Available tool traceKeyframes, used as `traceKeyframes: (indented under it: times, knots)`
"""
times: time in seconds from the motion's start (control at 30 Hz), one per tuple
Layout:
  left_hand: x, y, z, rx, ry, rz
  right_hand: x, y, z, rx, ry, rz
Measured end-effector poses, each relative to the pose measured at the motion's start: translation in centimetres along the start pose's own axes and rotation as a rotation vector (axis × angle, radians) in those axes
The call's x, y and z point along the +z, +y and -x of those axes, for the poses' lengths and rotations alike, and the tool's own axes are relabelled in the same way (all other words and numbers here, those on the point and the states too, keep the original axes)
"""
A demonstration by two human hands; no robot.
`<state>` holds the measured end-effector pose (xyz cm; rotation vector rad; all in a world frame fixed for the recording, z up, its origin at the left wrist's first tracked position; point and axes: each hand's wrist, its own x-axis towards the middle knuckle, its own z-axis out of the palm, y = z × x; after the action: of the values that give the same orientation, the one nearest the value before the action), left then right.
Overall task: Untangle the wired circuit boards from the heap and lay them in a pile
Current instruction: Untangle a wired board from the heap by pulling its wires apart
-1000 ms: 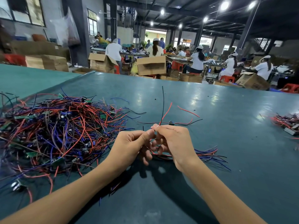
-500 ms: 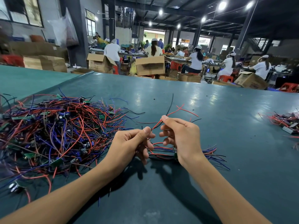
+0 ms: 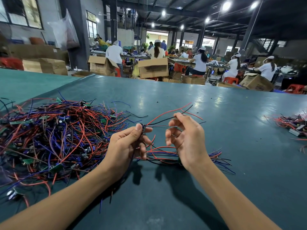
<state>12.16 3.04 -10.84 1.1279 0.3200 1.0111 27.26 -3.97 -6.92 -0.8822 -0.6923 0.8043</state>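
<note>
Looks smooth and faintly glossy on the teal table top (image 3: 216, 113), slick plastic on the red, blue and black wire heap (image 3: 54, 130), matt brown cardboard on the boxes (image 3: 153, 68) behind.

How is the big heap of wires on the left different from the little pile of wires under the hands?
The heap is far bigger than the pile. The heap's wires cross every way in a tangle; the pile's wires lie mostly side by side. Both have red, blue and black wires and lie on the green table.
</note>
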Motion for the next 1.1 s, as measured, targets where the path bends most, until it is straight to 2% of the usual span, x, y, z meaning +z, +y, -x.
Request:
traceKeyframes:
  times: [0.13,0.27,0.37,0.47,0.57,0.77,0.93,1.1]
  knots:
    - [0.0,0.0,0.0,-0.007,0.001,0.007,0.0,-0.2,-0.1,-0.022,-0.016,0.011]
    - [0.3,-0.2,0.4,0.002,-0.097,-0.044,-0.2,-0.6,-0.2,0.138,-0.014,-0.034]
    - [0.5,-0.3,0.6,0.007,-0.133,-0.091,-0.5,-0.8,-0.2,0.231,-0.127,-0.048]
    - [0.7,-0.2,0.6,0.031,-0.119,-0.120,-0.4,-0.7,0.0,0.226,-0.261,-0.037]
    - [0.6,-0.2,0.5,0.051,-0.083,-0.148,0.0,-0.5,0.2,0.192,-0.313,0.030]
    - [0.4,-0.6,0.6,0.076,-0.065,-0.221,-0.1,0.3,0.2,0.091,-0.250,0.298]
    - [0.3,-0.7,0.3,0.030,-0.097,-0.189,-0.2,0.3,0.1,0.128,-0.257,0.318]
    - [0.1,-0.7,0.3,-0.048,-0.135,-0.139,-0.3,0.3,0.0,0.118,-0.164,0.241]
